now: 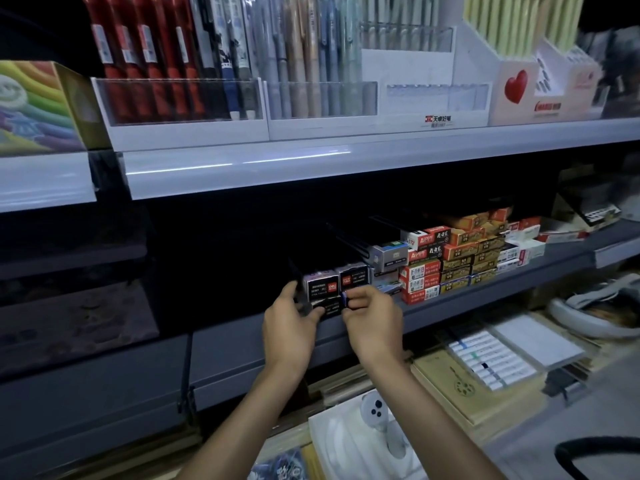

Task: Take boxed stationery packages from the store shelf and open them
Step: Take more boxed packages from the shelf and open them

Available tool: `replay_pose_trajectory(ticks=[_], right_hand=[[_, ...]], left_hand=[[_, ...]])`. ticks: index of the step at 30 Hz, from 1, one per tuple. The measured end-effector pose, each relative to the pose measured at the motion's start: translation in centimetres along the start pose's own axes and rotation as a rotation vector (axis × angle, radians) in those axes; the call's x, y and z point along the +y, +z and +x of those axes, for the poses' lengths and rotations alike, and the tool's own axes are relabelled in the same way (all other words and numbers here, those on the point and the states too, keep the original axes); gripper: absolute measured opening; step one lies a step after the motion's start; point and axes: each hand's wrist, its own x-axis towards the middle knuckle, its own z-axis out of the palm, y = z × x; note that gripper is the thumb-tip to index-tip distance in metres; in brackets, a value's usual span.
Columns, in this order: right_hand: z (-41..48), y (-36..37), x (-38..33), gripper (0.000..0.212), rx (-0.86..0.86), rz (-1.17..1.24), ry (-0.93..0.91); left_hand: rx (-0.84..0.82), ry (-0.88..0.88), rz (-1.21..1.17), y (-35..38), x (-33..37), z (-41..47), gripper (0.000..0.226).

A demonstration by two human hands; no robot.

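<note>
So I'm barely started here: my left grip [291,322] and right grip [372,315] are both pinching the ends of one small dark box [327,309], which sits at the front edge of the middle shelf [242,341], tucked under two matching boxes [320,285]. Looks to me like it isn't pulled clear yet, and I can't see any flap open on it. Pretty much everything's left, including the red and orange boxes [420,271] stacked just to the right.
</note>
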Motion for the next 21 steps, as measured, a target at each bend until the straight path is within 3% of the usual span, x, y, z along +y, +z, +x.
replay_pose_trajectory(ticks=[7, 12, 21], right_hand=[[0.2, -0.7, 0.1, 0.033, 0.109, -0.156, -0.157], [0.1, -0.6, 0.0, 0.037, 0.138, -0.16, -0.167], [0.8, 0.5, 0.9, 0.02, 0.127, -0.058, -0.14]], left_hand=[[0.034, 0.057, 0.011, 0.0, 0.1, -0.2, 0.038], [0.083, 0.046, -0.007, 0.7, 0.3, -0.4, 0.041], [0.113, 0.035, -0.019, 0.8, 0.2, -0.6, 0.048]])
